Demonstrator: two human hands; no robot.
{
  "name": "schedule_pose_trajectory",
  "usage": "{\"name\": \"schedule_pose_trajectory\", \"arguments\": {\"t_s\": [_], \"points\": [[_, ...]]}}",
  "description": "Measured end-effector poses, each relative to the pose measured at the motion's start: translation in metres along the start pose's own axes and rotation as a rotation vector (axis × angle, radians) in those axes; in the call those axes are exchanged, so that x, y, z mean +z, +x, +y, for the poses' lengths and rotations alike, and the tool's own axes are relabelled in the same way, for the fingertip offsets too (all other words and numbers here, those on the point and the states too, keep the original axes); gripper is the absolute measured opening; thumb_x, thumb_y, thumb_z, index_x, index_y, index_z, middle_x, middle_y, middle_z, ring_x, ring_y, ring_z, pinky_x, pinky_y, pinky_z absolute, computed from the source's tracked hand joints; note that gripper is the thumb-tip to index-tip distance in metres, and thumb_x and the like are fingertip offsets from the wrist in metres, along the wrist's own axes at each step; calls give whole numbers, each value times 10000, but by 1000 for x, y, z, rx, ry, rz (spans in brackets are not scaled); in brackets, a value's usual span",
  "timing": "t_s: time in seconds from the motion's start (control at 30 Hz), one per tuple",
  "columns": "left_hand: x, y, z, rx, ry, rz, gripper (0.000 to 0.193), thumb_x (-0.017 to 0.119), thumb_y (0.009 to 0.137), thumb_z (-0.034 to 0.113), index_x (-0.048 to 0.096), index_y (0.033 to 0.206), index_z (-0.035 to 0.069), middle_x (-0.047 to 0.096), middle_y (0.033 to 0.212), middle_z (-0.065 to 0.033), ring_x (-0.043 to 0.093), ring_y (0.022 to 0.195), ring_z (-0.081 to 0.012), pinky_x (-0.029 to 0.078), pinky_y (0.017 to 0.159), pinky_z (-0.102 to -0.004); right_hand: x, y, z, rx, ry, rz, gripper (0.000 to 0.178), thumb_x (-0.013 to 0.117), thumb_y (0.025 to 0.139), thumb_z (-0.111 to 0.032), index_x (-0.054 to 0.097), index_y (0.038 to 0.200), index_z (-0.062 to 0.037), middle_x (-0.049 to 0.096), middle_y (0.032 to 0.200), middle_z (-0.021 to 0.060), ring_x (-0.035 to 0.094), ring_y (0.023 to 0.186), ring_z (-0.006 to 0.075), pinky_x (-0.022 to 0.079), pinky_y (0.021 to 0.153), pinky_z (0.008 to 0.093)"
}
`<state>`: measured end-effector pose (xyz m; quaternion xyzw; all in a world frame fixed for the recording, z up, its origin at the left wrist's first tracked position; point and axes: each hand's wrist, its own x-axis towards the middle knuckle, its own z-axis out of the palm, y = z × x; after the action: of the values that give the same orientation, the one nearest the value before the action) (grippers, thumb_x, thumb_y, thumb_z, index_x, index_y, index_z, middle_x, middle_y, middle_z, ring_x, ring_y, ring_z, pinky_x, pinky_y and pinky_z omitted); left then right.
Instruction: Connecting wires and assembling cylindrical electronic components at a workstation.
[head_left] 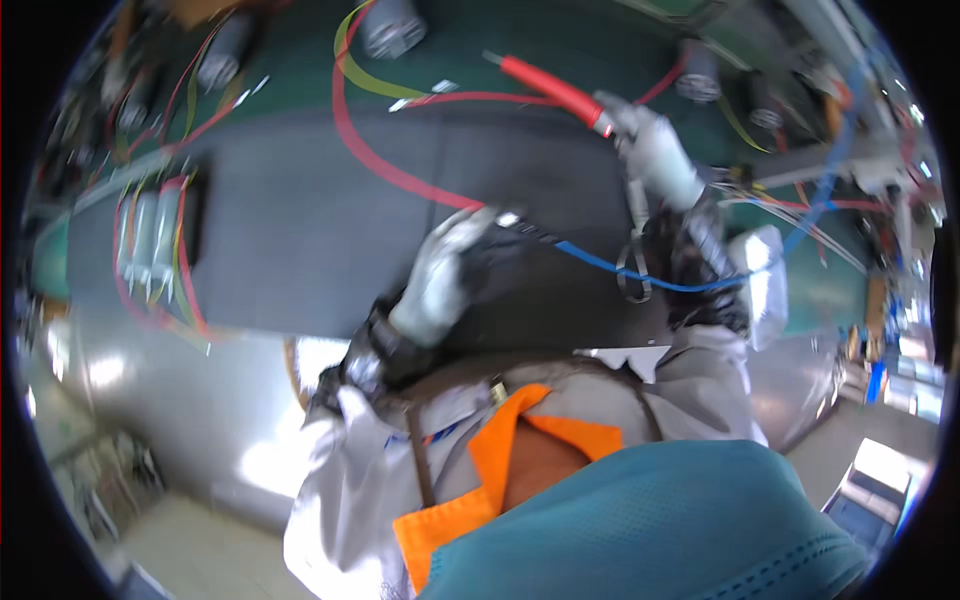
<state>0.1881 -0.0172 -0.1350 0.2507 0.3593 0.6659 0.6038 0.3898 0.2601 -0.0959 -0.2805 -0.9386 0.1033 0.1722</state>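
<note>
- Far out to the left of both hands, a bundle of grey cylinders [150, 240] wrapped in red and yellow leads lies at the left end of the dark mat [300, 230].
- Nearer in, the left hand [440, 275], in a pale glove, is curled shut around a thin wire end with a small metal tip [508, 218] showing just above its fingers.
- From that closed hold a red wire [375, 160] loops up and away to the left across the mat, and a blue wire [640, 280] runs off to the right towards the other hand.
- Above and to the right of the left hand, the right hand [655, 150], also gloved, is closed on the end of a red-handled tool [550, 88], whose handle points up and to the left from the fist.
- Below the right hand's wrist, a loop of dark cord [633, 275] hangs by the blue wire.
- Right of the right hand, a tangle of coloured wires [800, 200] spreads over the green bench [560, 40]; details there are too blurred to tell.
</note>
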Motion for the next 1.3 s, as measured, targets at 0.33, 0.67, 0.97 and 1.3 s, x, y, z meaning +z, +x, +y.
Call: {"name": "schedule_pose_trajectory", "arguments": {"t_s": [0.33,0.67,0.97,1.3], "points": [[9,11,-8,-163,-163,-21,444,448,1107,345,577,1293,-37,646,1283,-184,684,1097,-248,555,925,-362,-62,-171,-34,454,-171,-26,687,748,856,-147,501,1495,-97,651,1166,241,656,1064,371,536,900,491],[-31,55,39,-151,653,-38,418,580,1032,376,730,945,-5,716,829,-6,623,714,-102,463,650,-267,-25,-178,-2,447,265,287,358,557,1058,-188,576,1381,-36,654,947,16,645,827,103,523,665,236],[-89,38,94,753,2224,-828,649,702,738,220,640,1383,264,560,1468,-59,537,1320,-322,423,1129,-521,-52,-113,-42,765,800,122,452,708,980,-189,619,1353,52,710,1122,50,623,940,91,485,847,226],[-104,209,80,911,2051,-154,540,688,894,261,570,1404,127,588,1313,-163,588,1168,-363,468,1008,-487,-7,-14,414,709,-8,263,736,610,966,-422,385,1563,-56,663,1311,256,634,1201,413,506,997,453]]}}
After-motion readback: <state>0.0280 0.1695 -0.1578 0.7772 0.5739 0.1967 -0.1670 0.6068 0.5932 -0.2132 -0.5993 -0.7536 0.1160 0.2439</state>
